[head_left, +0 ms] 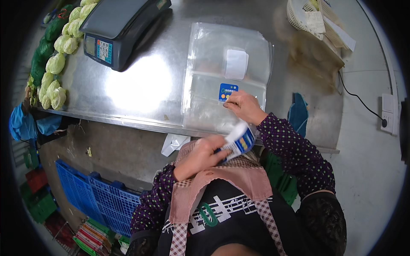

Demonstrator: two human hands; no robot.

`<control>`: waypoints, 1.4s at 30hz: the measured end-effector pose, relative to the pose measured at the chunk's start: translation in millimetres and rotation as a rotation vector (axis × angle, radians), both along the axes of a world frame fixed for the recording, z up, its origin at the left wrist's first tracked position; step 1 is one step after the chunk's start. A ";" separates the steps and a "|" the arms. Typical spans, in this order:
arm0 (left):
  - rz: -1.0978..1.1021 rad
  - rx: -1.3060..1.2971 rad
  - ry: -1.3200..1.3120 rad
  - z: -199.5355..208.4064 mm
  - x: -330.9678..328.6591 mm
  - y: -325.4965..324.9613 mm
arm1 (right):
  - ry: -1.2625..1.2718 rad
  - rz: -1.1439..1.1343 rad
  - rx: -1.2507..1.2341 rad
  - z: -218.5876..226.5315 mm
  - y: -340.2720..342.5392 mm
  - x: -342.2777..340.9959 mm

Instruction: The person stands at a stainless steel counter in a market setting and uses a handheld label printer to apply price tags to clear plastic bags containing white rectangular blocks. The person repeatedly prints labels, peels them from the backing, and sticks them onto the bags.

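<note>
My left hand (200, 155) is closed round a roll of blue and white labels (240, 138), held near my apron just off the table's front edge; the roll is slightly blurred. My right hand (247, 106) has its fingers pinched together at the lower edge of a blue sticker label (227, 88). That label lies over a stack of clear plastic bags (205, 85), flat on the metal table. Whether it is fully stuck down I cannot tell. Farther up on the bags rests a small stack of white paper slips (236, 64).
A grey weighing scale (115, 30) stands at the back left, beside rows of pale cabbages (55, 64). A blue cloth (297, 114) lies right of the bags. White baskets (303, 17) stand far right. Blue plastic pallets (98, 194) are on the floor at left.
</note>
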State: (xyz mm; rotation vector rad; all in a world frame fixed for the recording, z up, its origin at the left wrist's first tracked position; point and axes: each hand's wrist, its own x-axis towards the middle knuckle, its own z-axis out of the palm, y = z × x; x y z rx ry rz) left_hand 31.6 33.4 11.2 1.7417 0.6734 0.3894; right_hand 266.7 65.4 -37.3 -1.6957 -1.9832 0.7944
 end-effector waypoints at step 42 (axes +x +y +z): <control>0.064 -0.038 -0.032 -0.3 1.5 2.2 | -0.012 -0.014 0.026 3.6 -0.4 -1.6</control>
